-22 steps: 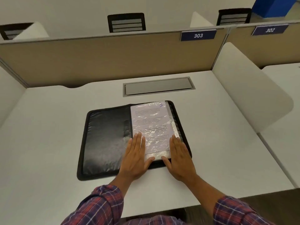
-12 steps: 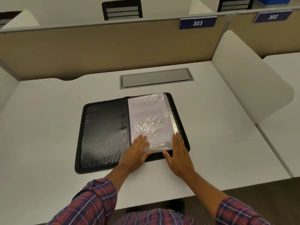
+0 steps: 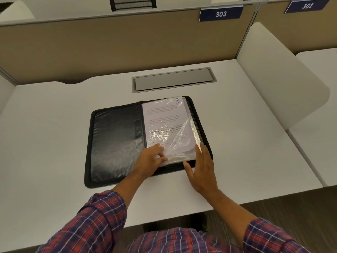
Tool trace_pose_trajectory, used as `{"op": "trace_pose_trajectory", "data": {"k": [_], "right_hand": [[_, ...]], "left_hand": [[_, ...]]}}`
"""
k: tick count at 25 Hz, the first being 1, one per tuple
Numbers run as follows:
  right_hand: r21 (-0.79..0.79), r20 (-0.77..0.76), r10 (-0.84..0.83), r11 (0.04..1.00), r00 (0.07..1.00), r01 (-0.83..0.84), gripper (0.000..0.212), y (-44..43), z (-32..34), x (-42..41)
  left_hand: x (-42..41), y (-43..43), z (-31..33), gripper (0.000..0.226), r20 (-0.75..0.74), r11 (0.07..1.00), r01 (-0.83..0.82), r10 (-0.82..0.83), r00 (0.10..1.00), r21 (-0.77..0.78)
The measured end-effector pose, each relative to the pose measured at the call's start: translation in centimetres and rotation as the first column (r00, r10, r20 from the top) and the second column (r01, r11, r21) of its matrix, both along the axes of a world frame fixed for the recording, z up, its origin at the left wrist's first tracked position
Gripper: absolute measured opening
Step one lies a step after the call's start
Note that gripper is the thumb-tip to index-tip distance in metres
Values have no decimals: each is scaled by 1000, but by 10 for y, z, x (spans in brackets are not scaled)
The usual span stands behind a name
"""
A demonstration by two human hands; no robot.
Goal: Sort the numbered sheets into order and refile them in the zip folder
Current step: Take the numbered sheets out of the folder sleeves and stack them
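A black zip folder [image 3: 116, 139] lies open on the white desk. Its right half holds a stack of clear plastic sleeves with printed sheets; the top sheet [image 3: 165, 121] bears a blue handwritten 3 at its upper right corner. My left hand [image 3: 151, 159] has its fingers curled at the stack's near left corner, pinching the top sleeve's lower edge. My right hand [image 3: 202, 168] lies with straight fingers along the stack's near right edge, thumb at the folder's front rim. The sheets underneath are hidden.
A grey cable hatch [image 3: 173, 80] is set into the desk [image 3: 54, 115] behind the folder. A tan partition [image 3: 109, 44] with a sign reading 303 closes the back. A white curved divider [image 3: 273, 84] stands at the right. The desk's front edge is close to my body.
My left hand went from lying flat on the top sleeve to curling its fingers at the sleeve's lower edge. My right hand slid slightly toward the stack's right edge. The camera view tilted down.
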State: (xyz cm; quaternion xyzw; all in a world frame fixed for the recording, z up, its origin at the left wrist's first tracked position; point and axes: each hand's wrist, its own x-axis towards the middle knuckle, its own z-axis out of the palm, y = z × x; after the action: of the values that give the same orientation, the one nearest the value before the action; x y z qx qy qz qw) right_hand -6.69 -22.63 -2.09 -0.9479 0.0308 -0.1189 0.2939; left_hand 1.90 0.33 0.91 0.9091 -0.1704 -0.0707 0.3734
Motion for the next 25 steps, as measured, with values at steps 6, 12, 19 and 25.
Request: {"op": "trace_pose_trajectory", "data": {"k": [6,12,19,25], "right_hand": [[-217,202,244,956,948,-199,56,18,12,-13],[-357,49,473,831,880,-427,46,52,19,3],[-385,-274,254,855,928,-348,85,57,6,37],[-399,-330,195,858,924,-324,96,66,-3,19]], "left_hand": [[7,5,8,22,-15,999,54,-54,998,8],[5,3,14,27,14,998,36,-36,999,-53],[7,9,8,27,16,995,41,-40,999,-87],[9,24,-17,58,25,994,47,-50,998,95]]}}
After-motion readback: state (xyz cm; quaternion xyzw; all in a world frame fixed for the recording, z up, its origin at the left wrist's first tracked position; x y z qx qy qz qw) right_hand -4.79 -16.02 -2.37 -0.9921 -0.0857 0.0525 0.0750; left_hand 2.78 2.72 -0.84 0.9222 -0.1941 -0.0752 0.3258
